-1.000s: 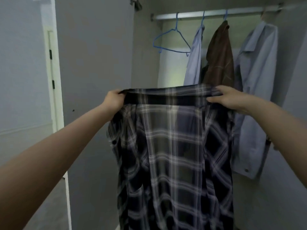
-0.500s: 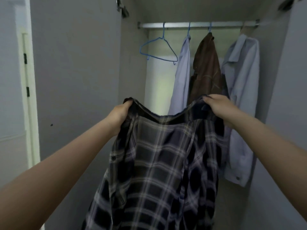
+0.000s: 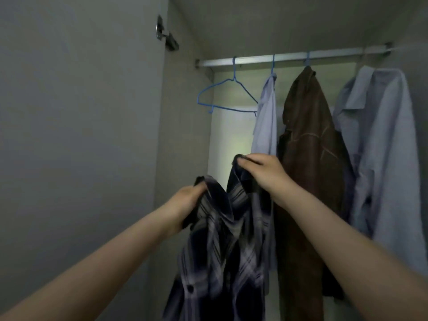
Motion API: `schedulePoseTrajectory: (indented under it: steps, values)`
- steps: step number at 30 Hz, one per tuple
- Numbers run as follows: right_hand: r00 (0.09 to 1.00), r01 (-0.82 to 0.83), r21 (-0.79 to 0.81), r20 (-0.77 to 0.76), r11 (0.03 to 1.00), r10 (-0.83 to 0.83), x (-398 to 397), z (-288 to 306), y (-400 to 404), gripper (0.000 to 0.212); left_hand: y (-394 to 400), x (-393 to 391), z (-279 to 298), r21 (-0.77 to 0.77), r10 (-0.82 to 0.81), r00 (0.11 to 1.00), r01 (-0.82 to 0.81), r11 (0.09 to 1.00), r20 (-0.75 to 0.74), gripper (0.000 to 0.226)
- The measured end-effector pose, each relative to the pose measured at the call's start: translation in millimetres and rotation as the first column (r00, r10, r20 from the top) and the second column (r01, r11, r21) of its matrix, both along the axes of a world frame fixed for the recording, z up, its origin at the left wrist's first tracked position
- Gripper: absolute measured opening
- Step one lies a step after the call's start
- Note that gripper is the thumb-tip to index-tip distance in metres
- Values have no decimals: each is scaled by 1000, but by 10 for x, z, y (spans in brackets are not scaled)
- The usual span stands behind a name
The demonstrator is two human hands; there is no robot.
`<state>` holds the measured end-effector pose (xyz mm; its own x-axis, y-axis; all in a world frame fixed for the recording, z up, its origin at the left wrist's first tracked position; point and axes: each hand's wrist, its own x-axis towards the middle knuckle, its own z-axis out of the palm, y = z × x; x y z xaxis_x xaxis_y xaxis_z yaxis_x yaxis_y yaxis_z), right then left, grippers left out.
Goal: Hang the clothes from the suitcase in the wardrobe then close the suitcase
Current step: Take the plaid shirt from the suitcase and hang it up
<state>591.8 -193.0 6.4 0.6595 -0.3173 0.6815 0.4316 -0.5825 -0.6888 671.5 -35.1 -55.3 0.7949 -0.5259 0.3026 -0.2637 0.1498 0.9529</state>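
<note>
- The left hand point(image 3: 188, 200) has its grip closed on the upper edge of a dark plaid shirt point(image 3: 222, 256), fingers curled into a bunch of the cloth at the shirt's left side.
- The right hand point(image 3: 260, 172) has its grip closed on the same edge further right, thumb and fingers pinching a fold of it; this hand is higher than the left and nearer the hanging clothes.
- The two hands are close together, so the cloth between them sags in a fold, and the rest of the shirt hangs down below both grips, out of the bottom of the view.
- The shirt is held in the open wardrobe, in front of and below the rail point(image 3: 289, 59), touching no hanger.
- An empty blue hanger point(image 3: 228, 95) hangs at the left end of the rail, above and slightly left of the right hand, well apart from the shirt.
- To its right hang a pale blue shirt point(image 3: 266, 121), a brown jacket point(image 3: 308, 147) and a second light blue shirt point(image 3: 384, 147).
- The wardrobe door point(image 3: 76, 135) stands open at the left.
</note>
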Motion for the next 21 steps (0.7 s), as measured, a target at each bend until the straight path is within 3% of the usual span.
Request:
schedulePoseTrajectory:
  steps: [4,10,17,21]
  values:
    - [994,-108,21,26,994,108,487,220,-149,3,-370,267,135,71,10,999,-12,997,37,43]
    - [936,-351,57,-6,934,352,976,637,-487,17,-587,840,283,-178,154,988,-155,972,-21,43]
    - [972,-226,82,89,971,219,1703,915,-588,11,-675,1445,320,-237,199,978,-207,949,-59,40]
    - [976,-9,23,217,1000,4,2145,1169,-576,15,-731,1762,388,-260,161,984,-176,949,-81,42]
